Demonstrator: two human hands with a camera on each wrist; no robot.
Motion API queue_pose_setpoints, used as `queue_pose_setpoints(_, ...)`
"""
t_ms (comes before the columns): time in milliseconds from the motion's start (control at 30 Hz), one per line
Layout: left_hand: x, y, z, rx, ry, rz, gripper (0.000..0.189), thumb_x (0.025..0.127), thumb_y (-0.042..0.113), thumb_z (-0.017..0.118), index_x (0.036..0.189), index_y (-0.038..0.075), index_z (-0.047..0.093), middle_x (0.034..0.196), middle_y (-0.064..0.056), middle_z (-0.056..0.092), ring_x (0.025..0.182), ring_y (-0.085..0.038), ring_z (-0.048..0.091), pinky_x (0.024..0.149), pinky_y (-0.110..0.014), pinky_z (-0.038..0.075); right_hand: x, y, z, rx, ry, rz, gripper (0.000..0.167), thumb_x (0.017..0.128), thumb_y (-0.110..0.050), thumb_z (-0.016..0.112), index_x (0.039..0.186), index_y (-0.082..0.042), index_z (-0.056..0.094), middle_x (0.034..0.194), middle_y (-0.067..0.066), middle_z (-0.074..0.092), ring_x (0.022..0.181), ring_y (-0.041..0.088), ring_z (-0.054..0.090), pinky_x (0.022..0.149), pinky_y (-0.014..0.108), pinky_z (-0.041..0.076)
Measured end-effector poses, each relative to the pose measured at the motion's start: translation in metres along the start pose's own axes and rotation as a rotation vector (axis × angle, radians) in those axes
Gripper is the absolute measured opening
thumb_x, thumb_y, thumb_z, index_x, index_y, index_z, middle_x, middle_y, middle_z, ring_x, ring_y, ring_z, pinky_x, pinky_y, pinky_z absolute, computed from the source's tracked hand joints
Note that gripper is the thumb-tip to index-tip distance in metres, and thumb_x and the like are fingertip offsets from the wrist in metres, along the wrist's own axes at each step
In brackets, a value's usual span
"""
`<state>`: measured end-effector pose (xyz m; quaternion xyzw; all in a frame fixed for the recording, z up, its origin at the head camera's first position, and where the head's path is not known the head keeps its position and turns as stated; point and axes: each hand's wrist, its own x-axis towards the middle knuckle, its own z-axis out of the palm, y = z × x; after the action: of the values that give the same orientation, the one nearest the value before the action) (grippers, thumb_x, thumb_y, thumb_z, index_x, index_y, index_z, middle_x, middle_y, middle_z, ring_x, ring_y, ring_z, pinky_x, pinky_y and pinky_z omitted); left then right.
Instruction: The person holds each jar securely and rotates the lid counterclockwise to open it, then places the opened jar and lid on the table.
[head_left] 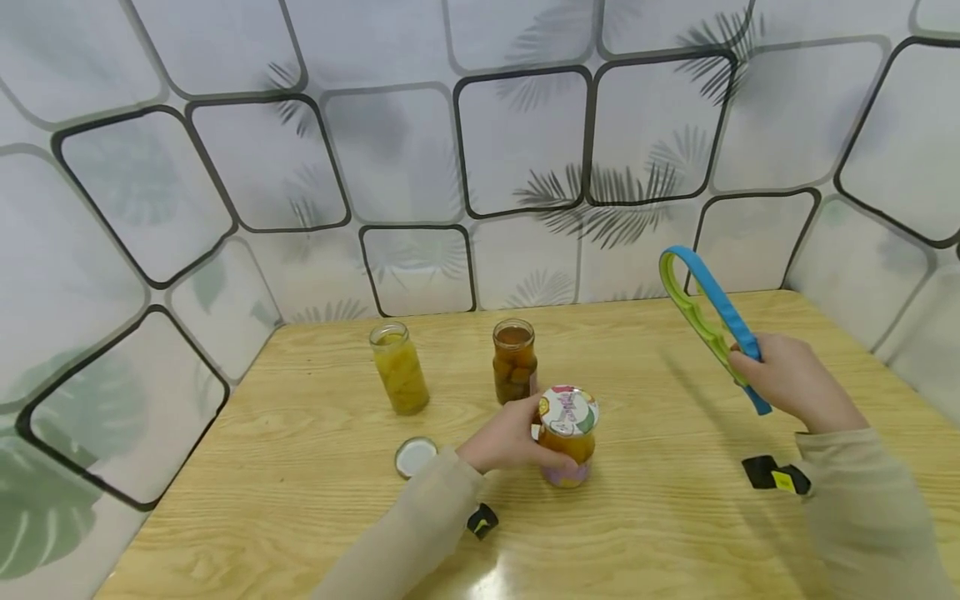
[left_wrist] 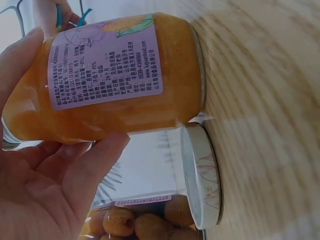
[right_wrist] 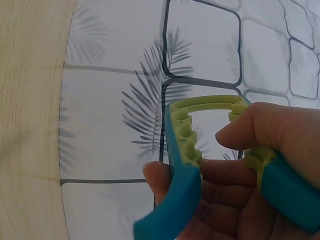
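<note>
Behind the table (head_left: 285,500), wall (head_left: 405,158): pale, grey and black rounded outlines, leaf print (head_left: 626,200) across it.
Table: light wood grain.
Right sleeve (head_left: 862,508), left sleeve (head_left: 420,521): beige, entering from near right and near middle.
Opener (head_left: 720,300): blue outside, green ridged inside, bent into a loop; raised at right, above the table.
Yellow jar (head_left: 402,375): far left, upright, mouth uncovered, yellow pieces inside.
Brown jar (head_left: 514,367): far middle, right of the yellow jar, mouth uncovered, round brown fruit inside.
Capped jar (head_left: 567,450): near middle, nearer than the brown jar, upright; orange contents, lilac label; whether its base touches the table cannot be told.
Right hand (head_left: 798,379): fingers and thumb bent about the opener, firm hold; the tool's two legs stand apart.
Left hand (head_left: 517,437): spread to the capped jar's width, fingers and thumb round its left side.
Printed cap (head_left: 568,410): on the capped jar, coloured pattern.
Loose lid (head_left: 415,457): left of the left hand, beside the left sleeve, pale inside up.
Second lid (left_wrist: 205,177): left wrist view, just beside the capped jar, brown jar behind.
</note>
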<state>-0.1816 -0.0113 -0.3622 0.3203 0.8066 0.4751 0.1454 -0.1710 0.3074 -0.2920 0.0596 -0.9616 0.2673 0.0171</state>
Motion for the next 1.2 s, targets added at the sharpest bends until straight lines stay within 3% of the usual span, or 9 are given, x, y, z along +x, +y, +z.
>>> queue_pose_setpoints(333,-0.007,0.001,0.0,-0.039,-0.002,0.027,0.065,0.067,0.013,0.077,0.124,0.014,0.046,0.11,0.005,0.055,0.099,-0.006,0.051,0.081,-0.021,0.043,0.001,-0.001,0.001,-0.015,0.003,-0.001,0.03,0.09,-0.018,0.035,0.061,-0.008,0.036,0.051,0.0,0.033,0.043,0.015,0.034,0.042,0.027,0.03)
queue_pose_setpoints(600,-0.006,0.001,0.001,-0.039,-0.034,0.045,0.071,0.062,0.017,0.081,0.123,0.018,0.045,0.113,0.011,0.053,0.104,-0.004,0.047,0.091,-0.024,0.036,0.004,-0.002,0.003,-0.06,0.005,0.003,0.027,0.09,-0.022,0.043,0.075,0.001,0.045,0.056,0.002,0.035,0.047,0.015,0.036,0.042,0.028,0.031)
queue_pose_setpoints(867,-0.004,-0.002,0.005,-0.052,0.034,0.013,0.066,0.059,0.017,0.083,0.116,0.022,0.051,0.106,0.014,0.056,0.098,-0.003,0.051,0.087,-0.023,0.039,0.007,-0.006,0.008,-0.057,0.034,-0.053,0.032,0.081,-0.015,0.053,0.097,0.013,0.05,0.063,0.006,0.043,0.05,0.017,0.039,0.044,0.029,0.033)
queue_pose_setpoints(1067,-0.005,-0.002,0.008,-0.056,0.091,0.022,0.064,0.055,0.017,0.084,0.111,0.024,0.053,0.1,0.015,0.058,0.092,-0.003,0.054,0.083,-0.023,0.042,0.003,-0.016,0.012,-0.039,-0.015,-0.027,0.053,0.082,-0.019,0.052,0.116,0.017,0.034,0.077,0.016,0.05,0.053,0.019,0.042,0.043,0.03,0.035)
queue_pose_setpoints(1200,-0.006,-0.004,0.008,-0.096,0.117,0.024,0.064,0.054,0.016,0.085,0.11,0.022,0.054,0.101,0.013,0.058,0.092,-0.004,0.054,0.082,-0.023,0.043,0.0,-0.026,0.015,-0.047,0.005,-0.042,0.056,0.081,-0.019,0.054,0.12,0.014,0.032,0.084,0.021,0.052,0.054,0.019,0.043,0.044,0.03,0.035)
